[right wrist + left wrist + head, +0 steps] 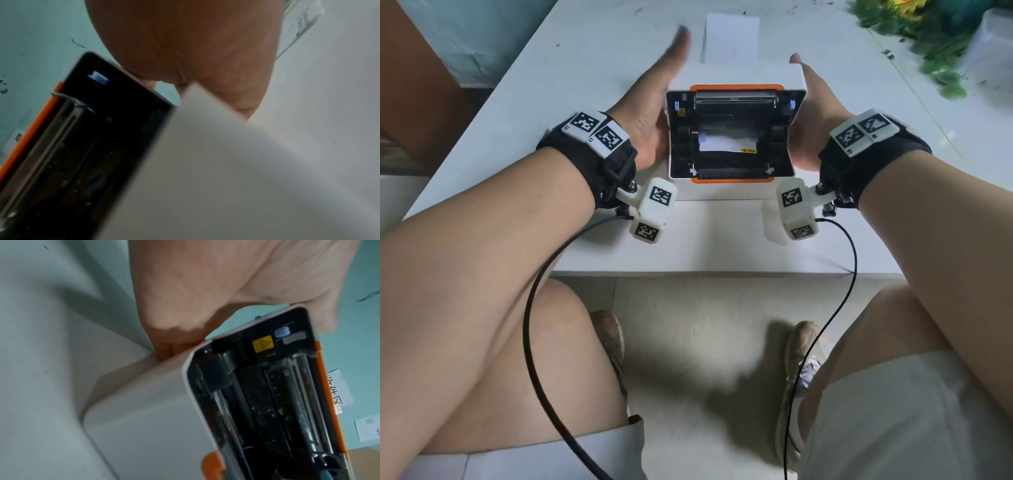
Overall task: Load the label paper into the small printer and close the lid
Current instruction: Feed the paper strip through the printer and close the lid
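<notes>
Two bare forearms reach over a white table (722, 240), each wrist wrapped in a black band carrying white marker blocks, with a black cable trailing from each toward the near edge. Between the hands, near the middle of the table, sits the small printer (734, 133), a white box with rounded corners and orange trim along its near and far openings. Its lid (736, 73) is swung up and back, so the dark interior faces upward: a silver roller bar along the far side, black guides, pale blue tabs at the far left and far right corners, and a yellow warning sticker (262, 343) at the far left. A white strip of label paper (719, 143) lies in the middle of the bay, a small yellow mark at its right end.

On the left side of the printer, the left hand (650, 113) presses its palm against the casing, thumb stretched straight toward the far side, fingers going down beside the body; whether those fingers curl around it cannot be told. On the right side, the right hand (813, 113) lies flat against the casing, thumb pointing far; its fingers are hidden.

Beyond the printer, a white sheet of paper (731, 37) lies on the table. At the far right are blurred green leaves (928, 41).
</notes>
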